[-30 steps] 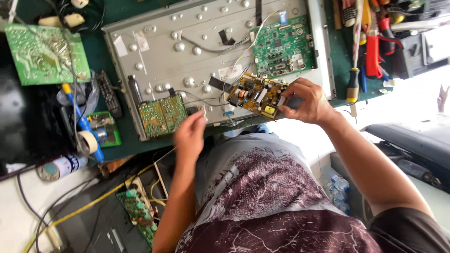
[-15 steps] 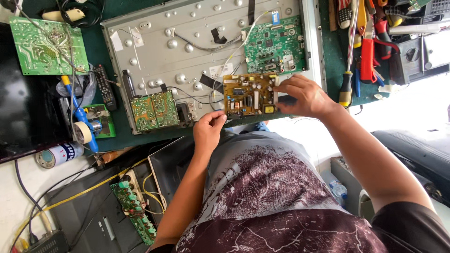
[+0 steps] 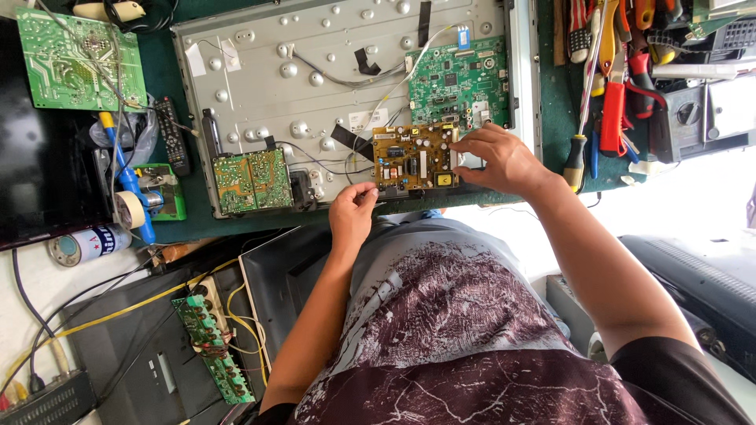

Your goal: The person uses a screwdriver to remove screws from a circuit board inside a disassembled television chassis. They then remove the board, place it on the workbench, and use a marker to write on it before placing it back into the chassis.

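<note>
Nearest the camera is the person's patterned grey and maroon shirt (image 3: 472,338), with both forearms reaching out from it toward the green tabletop (image 3: 165,75). The left hand (image 3: 352,214) sits at the near edge of the tabletop, its fingers curled in narrow and its fingertips pinched at the lower left corner of a yellow-brown circuit board (image 3: 413,157). Whether it grips a wire there or only the board's edge cannot be told. The right hand (image 3: 498,160) lies just beyond, spread fairly wide, with its fingertips touching the right edge of the same board.

The circuit board rests flat on the near part of a large grey metal panel (image 3: 315,71), the back of a flat screen, which covers the middle of the tabletop. To the left of the board on the same panel lies a smaller green board (image 3: 252,181), with thin wires running between them. Farther up the panel, just beyond the right hand, sits a bigger green board (image 3: 461,79).

Left of the panel lie a black remote control (image 3: 172,135), a blue-handled tool (image 3: 126,179) and a roll of tape (image 3: 128,209). In the far left corner lies another green board (image 3: 79,59). On the far right, screwdrivers and red-handled pliers (image 3: 614,86) lie crowded together.
</note>
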